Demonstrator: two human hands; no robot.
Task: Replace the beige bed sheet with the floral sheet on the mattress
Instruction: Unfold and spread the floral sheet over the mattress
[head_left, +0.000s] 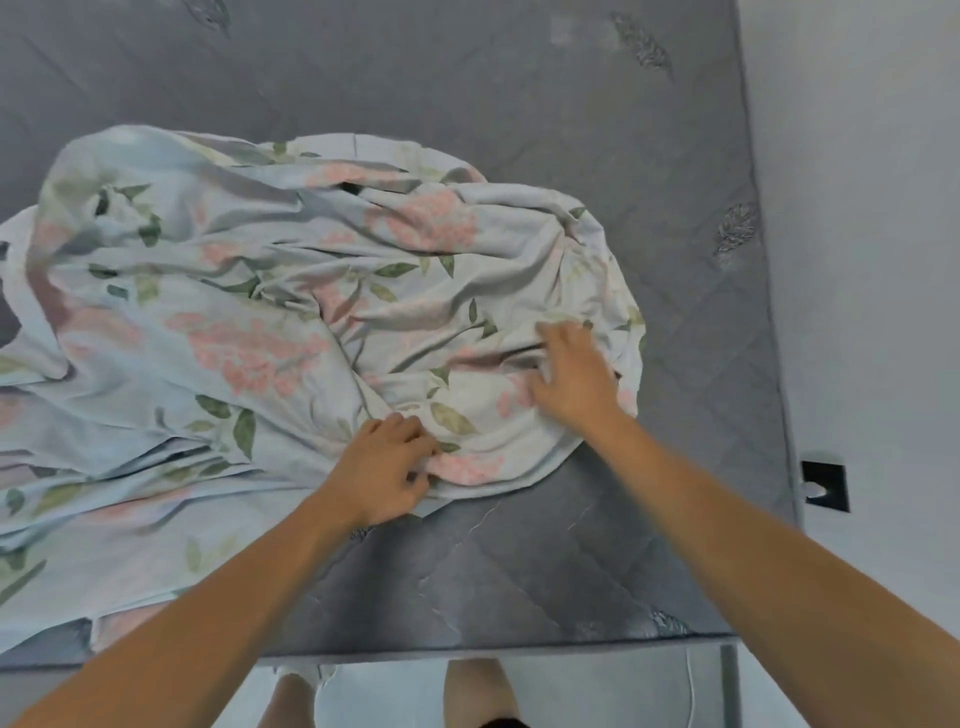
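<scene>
The floral sheet (270, 322), pale blue with pink blossoms and green leaves, lies crumpled in a heap on the bare grey quilted mattress (519, 571). It covers the left and middle of the bed. My left hand (382, 470) grips a fold at the heap's near edge, fingers curled into the cloth. My right hand (574, 371) lies on the heap's right side with fingers spread over the fabric. No beige sheet is in view.
A white wall (857, 234) runs along the mattress's right side, with a dark wall socket (825, 486) low on it. The mattress's near edge crosses the bottom of the view, with my legs (478, 696) and white floor below it.
</scene>
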